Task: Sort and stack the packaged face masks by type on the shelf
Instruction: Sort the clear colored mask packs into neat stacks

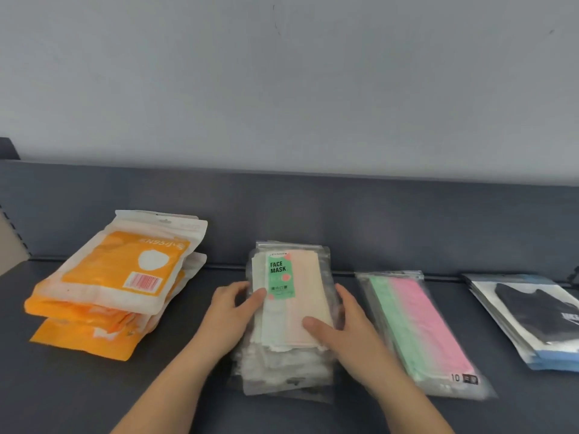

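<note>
Clamping the stack of clear FACE MASK packets from both sides, with left hand curled on its left edge, thumb on top, and right hand wrapped round the right edge, thumb pressed on the peach mask. Sitting mid-way along the shelf, between the orange KN95 pouches and the green-and-pink packs, apart from both. Likely to fan out or slide if squeezed unevenly, being slick film; lower packets already skewed toward the front. Looks glossy, see-through and floppy, with pale green and peach masks behind a green label.
</note>
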`<state>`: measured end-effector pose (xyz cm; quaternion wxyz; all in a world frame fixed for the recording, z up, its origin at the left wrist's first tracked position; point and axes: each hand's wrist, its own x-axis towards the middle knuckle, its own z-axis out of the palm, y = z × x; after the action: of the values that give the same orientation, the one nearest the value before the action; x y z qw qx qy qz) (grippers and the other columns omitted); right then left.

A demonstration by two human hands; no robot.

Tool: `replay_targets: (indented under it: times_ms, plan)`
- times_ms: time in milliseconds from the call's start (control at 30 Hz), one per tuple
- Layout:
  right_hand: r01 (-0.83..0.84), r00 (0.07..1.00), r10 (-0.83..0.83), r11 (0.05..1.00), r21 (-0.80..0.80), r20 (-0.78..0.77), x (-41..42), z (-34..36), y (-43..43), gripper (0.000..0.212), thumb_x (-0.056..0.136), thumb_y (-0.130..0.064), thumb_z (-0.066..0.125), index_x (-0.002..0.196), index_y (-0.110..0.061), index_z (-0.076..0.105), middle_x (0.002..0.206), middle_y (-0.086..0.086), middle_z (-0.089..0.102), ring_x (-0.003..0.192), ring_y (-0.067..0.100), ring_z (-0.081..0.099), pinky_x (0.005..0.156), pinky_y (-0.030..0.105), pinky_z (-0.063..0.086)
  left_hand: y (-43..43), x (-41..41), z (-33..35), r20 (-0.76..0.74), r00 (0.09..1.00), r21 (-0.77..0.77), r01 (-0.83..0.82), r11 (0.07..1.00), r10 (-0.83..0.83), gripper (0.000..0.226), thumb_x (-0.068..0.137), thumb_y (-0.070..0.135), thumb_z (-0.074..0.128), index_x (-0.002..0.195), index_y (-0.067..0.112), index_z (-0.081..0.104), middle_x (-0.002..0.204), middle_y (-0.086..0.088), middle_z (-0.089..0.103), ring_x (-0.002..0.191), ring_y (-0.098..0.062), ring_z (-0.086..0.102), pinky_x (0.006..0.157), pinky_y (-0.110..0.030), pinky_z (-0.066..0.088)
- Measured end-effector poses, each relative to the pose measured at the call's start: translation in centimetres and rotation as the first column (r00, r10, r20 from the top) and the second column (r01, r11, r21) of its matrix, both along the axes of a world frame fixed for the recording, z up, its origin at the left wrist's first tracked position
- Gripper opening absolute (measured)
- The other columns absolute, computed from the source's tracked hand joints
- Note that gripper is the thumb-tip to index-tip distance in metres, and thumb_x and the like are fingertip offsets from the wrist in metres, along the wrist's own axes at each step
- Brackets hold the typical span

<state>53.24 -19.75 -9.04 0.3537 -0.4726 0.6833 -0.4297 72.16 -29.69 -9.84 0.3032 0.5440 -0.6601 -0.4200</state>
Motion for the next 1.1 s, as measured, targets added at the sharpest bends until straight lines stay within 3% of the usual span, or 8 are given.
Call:
replay_targets:
  times_ms: [167, 300, 467, 600, 733, 900, 1000, 1100]
  plan:
    - [0.188, 0.981, -0.183, 0.978, -0.087, 0.066, 0.1, -1.5, 0.0, 0.060, 0.084, -0.029, 0.075, 0.135, -0.024, 0.044, 0.110, -0.004, 0.063, 0.096, 0.005, 0.063, 0.074, 0.014, 0.047, 0.5, -0.6, 0.3, -0.278, 0.959, 0.082, -0.038, 0.996, 0.060, 0.012, 0.100, 0.033, 0.051, 0.107, 0.028, 0.060, 0.105, 0.012, 0.065, 0.092, 0.003, 0.060, 0.069, -0.016, 0.043]
    - [0.198, 0.980, -0.197, 0.968, -0.155, 0.023, 0.0, -1.7, 0.3, 0.048, 0.089, -0.028, 0.069, 0.127, -0.033, 0.041, 0.115, -0.015, 0.057, 0.100, -0.010, 0.053, 0.071, 0.011, 0.042, 0.8, -0.6, 0.3, -0.309, 0.951, 0.063, -0.002, 0.998, 0.021, 0.012, 0.098, 0.020, 0.057, 0.098, 0.032, 0.060, 0.103, 0.011, 0.063, 0.074, 0.010, 0.065, 0.054, -0.006, 0.047]
    - [0.239, 0.968, -0.249, 0.941, -0.239, -0.012, -0.3, -2.2, 0.1, 0.051, 0.093, -0.021, 0.064, 0.133, -0.035, 0.037, 0.106, -0.023, 0.056, 0.093, -0.022, 0.052, 0.071, 0.004, 0.040, 0.5, 0.0, -0.4, -0.303, 0.950, -0.047, -0.090, 0.995, 0.071, 0.021, 0.093, 0.022, 0.065, 0.112, 0.031, 0.067, 0.126, 0.009, 0.053, 0.100, -0.002, 0.060, 0.084, -0.019, 0.048]
    - [0.294, 0.956, -0.281, 0.900, -0.323, 0.087, -1.0, -2.4, 0.1, 0.053, 0.093, -0.010, 0.063, 0.138, -0.027, 0.039, 0.103, -0.015, 0.067, 0.089, 0.007, 0.068, 0.065, 0.020, 0.050, 1.1, 0.1, 0.4, -0.469, 0.882, -0.084, -0.081, 0.993, 0.033, 0.025, 0.098, 0.013, 0.056, 0.110, 0.033, 0.065, 0.106, 0.016, 0.072, 0.097, 0.003, 0.066, 0.078, -0.017, 0.051]
    - [0.298, 0.955, -0.265, 0.866, -0.401, 0.136, -1.0, -2.5, 0.2, 0.058, 0.093, -0.002, 0.061, 0.141, -0.027, 0.040, 0.100, -0.017, 0.069, 0.085, 0.010, 0.069, 0.060, 0.030, 0.055, 1.4, 0.0, 0.9, -0.627, 0.775, -0.010, -0.105, 0.994, 0.075, 0.025, 0.100, 0.011, 0.051, 0.116, 0.026, 0.061, 0.100, 0.009, 0.076, 0.095, -0.011, 0.072, 0.079, -0.035, 0.057]
    - [0.349, 0.934, -0.258, 0.810, -0.471, 0.247, -1.0, -2.3, 0.4, 0.060, 0.093, 0.003, 0.058, 0.125, -0.046, 0.048, 0.096, -0.010, 0.068, 0.079, 0.016, 0.068, 0.054, 0.024, 0.054, 1.5, -0.1, 1.0, -0.671, 0.739, -0.047, -0.121, 0.991, 0.058, 0.026, 0.100, 0.010, 0.049, 0.114, 0.030, 0.058, 0.102, 0.008, 0.075, 0.096, -0.013, 0.072, 0.080, -0.038, 0.057]
    - [0.440, 0.896, -0.320, 0.732, -0.521, 0.307, -1.0, -1.8, 0.6, 0.065, 0.092, 0.009, 0.056, 0.122, -0.048, 0.048, 0.097, -0.012, 0.066, 0.079, 0.013, 0.069, 0.065, 0.021, 0.057, 1.5, -0.1, 1.0, -0.684, 0.729, -0.074, -0.121, 0.990, 0.038, 0.026, 0.100, 0.010, 0.049, 0.114, 0.031, 0.058, 0.102, 0.007, 0.075, 0.095, -0.013, 0.072, 0.077, -0.035, 0.057]
    - [0.524, 0.845, -0.348, 0.687, -0.503, 0.406, -1.4, -1.8, 0.7, 0.060, 0.092, 0.008, 0.056, 0.126, -0.041, 0.048, 0.110, 0.004, 0.063, 0.077, 0.007, 0.070, 0.061, 0.018, 0.056, 1.5, -0.2, 1.1, -0.684, 0.728, -0.078, -0.135, 0.988, 0.046, 0.027, 0.099, 0.010, 0.050, 0.113, 0.033, 0.058, 0.100, 0.008, 0.076, 0.095, -0.014, 0.071, 0.079, -0.037, 0.057]
